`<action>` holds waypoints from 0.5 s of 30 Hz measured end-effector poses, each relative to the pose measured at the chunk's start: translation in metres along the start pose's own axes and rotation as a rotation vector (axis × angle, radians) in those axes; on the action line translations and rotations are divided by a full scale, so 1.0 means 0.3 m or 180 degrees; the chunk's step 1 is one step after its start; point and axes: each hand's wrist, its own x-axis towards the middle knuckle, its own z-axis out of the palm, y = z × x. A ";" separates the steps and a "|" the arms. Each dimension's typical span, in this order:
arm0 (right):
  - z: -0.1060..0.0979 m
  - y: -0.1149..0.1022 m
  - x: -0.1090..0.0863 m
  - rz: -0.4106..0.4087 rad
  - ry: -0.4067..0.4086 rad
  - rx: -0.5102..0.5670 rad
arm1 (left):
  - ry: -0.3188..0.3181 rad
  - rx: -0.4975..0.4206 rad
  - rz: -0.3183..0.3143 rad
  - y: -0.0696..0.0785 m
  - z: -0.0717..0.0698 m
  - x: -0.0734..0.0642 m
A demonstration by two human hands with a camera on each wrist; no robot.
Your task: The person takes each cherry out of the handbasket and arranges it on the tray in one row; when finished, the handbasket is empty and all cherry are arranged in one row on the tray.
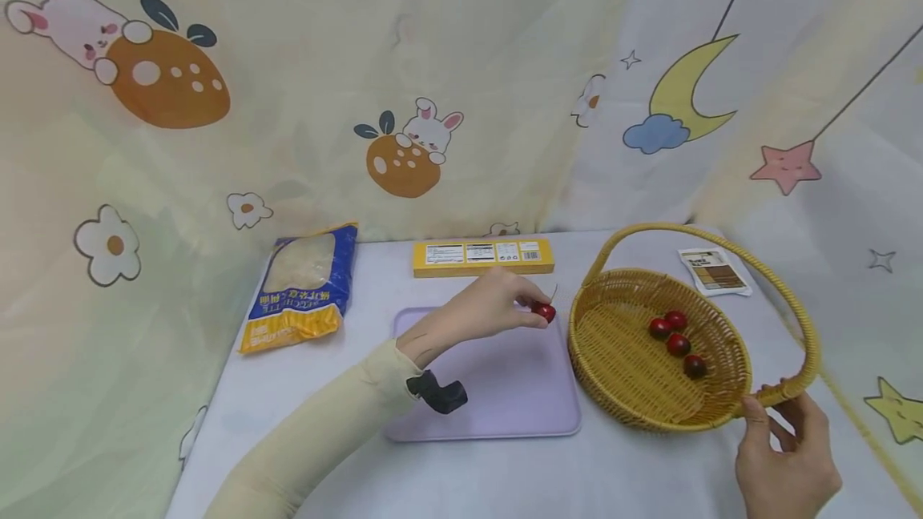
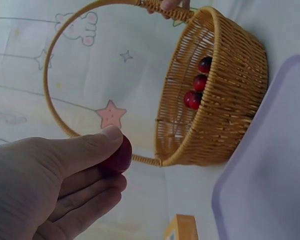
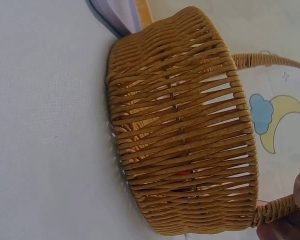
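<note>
Between thumb and fingers my left hand (image 1: 497, 303) pinches a dark red cherry (image 1: 544, 311) whose thin stem points up. It is over the far right part of the lilac tray (image 1: 490, 432), close to the left rim of the wicker basket (image 1: 613, 391). Several dark red cherries (image 1: 678, 344) lie inside the basket, toward its right side. At the near right, my right hand (image 1: 786, 455) grips the base of the basket's handle (image 1: 808, 335). In the left wrist view, the held cherry (image 2: 119, 156) sits under the thumb, partly hidden by it.
A blue and yellow pasta bag (image 1: 299, 291) lies at the left of the white table. Behind the tray is a yellow box (image 1: 483, 257). A small white and brown packet (image 1: 715, 271) lies behind the basket. Patterned cloth (image 1: 288, 102) hangs around the table.
</note>
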 end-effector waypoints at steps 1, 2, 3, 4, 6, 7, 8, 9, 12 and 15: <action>0.000 -0.001 0.001 0.0030 0.0003 -0.0021 | 0.0020 -0.0006 -0.0013 -0.005 -0.001 -0.011; 0.000 -0.003 0.000 0.0063 0.0006 -0.0052 | 0.0037 -0.0006 -0.0027 -0.010 -0.004 -0.021; 0.000 -0.004 0.000 0.0099 0.0010 -0.0079 | 0.0046 -0.0004 -0.0046 -0.013 -0.007 -0.031; 0.000 -0.005 0.000 0.0127 0.0010 -0.0094 | 0.0063 -0.0001 -0.0060 -0.016 -0.010 -0.040; 0.001 -0.008 -0.001 0.0153 -0.0002 -0.0131 | 0.0102 -0.0005 -0.0119 -0.022 -0.016 -0.060; 0.001 -0.008 -0.001 0.0146 -0.0010 -0.0139 | 0.0120 -0.0007 -0.0160 -0.024 -0.019 -0.070; 0.001 -0.007 -0.001 0.0130 -0.0015 -0.0127 | 0.0144 -0.0013 -0.0196 -0.027 -0.022 -0.080; 0.000 -0.007 -0.001 0.0112 -0.0022 -0.0109 | 0.0171 -0.0025 -0.0237 -0.030 -0.025 -0.090; 0.000 -0.005 0.000 0.0084 -0.0026 -0.0050 | 0.0245 -0.0029 -0.0348 -0.044 -0.030 -0.120; 0.002 -0.002 0.001 0.0143 -0.0028 -0.0099 | 0.0272 -0.0034 -0.0461 -0.059 -0.029 -0.151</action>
